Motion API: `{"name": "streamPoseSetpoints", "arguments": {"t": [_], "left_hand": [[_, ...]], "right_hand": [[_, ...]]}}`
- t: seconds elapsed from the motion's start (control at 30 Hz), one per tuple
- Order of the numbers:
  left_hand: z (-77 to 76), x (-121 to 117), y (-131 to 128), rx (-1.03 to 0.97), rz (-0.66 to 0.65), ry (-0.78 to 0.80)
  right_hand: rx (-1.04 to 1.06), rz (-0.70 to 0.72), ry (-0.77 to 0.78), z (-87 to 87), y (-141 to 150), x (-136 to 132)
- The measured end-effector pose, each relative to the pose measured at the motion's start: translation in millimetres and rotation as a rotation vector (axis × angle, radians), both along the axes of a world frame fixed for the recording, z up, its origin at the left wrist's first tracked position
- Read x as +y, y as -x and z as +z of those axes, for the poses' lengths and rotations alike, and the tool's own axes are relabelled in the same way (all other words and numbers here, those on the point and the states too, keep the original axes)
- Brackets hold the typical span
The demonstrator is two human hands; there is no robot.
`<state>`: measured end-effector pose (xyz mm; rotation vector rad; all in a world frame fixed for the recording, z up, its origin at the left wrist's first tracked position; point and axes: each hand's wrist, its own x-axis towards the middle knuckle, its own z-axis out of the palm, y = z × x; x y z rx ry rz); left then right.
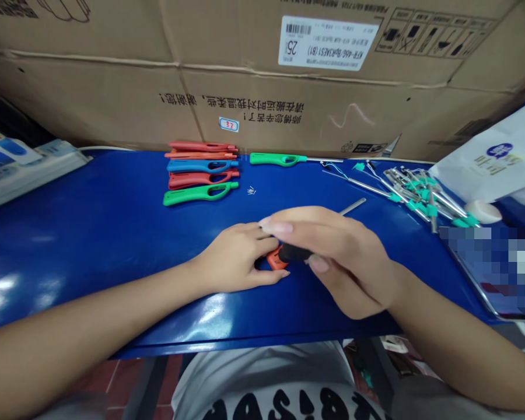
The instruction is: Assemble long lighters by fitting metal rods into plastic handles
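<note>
My left hand (245,256) lies low on the blue table, its thumb and fingers closed around an orange lighter handle (276,258), of which only the end shows. Across from it, my right hand (350,256) grips a dark black piece (294,254) between thumb and fingers, right up against the orange end. The black piece looks like a tool's handle, but the fingers cover most of it. Behind the right hand a thin metal strip (353,206) sticks out; I cannot tell whether it joins the black piece.
Several red, orange, blue and green lighter handles (201,193) lie stacked in a row. A green lighter with a metal tube (271,159) lies near the cardboard box (245,76). Metal tubes with green ends (415,195) are heaped right, near a white bag (485,151). A power strip (35,169) stands left.
</note>
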<state>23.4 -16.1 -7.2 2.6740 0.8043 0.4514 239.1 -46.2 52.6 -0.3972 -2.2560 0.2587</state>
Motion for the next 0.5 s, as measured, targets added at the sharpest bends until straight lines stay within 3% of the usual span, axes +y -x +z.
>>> {"name": "streamPoseSetpoints", "arguments": {"t": [0.07, 0.1, 0.23, 0.3, 0.43, 0.5], "left_hand": [[-0.3, -0.5, 0.1, 0.027, -0.001, -0.026], [-0.7, -0.4, 0.2, 0.041, 0.0, -0.041], [-2.8, 0.5, 0.1, 0.057, 0.002, -0.097], [-2.8, 0.7, -0.3, 0.039, 0.003, -0.076], [-1.2, 0.1, -0.8, 0.022, 0.004, -0.007], [-0.3, -0.2, -0.8, 0.015, 0.009, 0.004]], "right_hand": [[0.066, 0.034, 0.106, 1.2, 1.7, -0.5], [0.078, 0.0, 0.084, 2.0, 2.0, -1.1], [-0.043, -0.231, -0.162, 2.9, -1.6, -2.4], [-0.062, -0.19, -0.14, 1.2, -3.5, -1.6], [0.031, -0.015, 0.12, -1.1, -1.4, -0.8], [0.028, -0.038, 0.104, 0.0, 0.8, -1.9]]}}
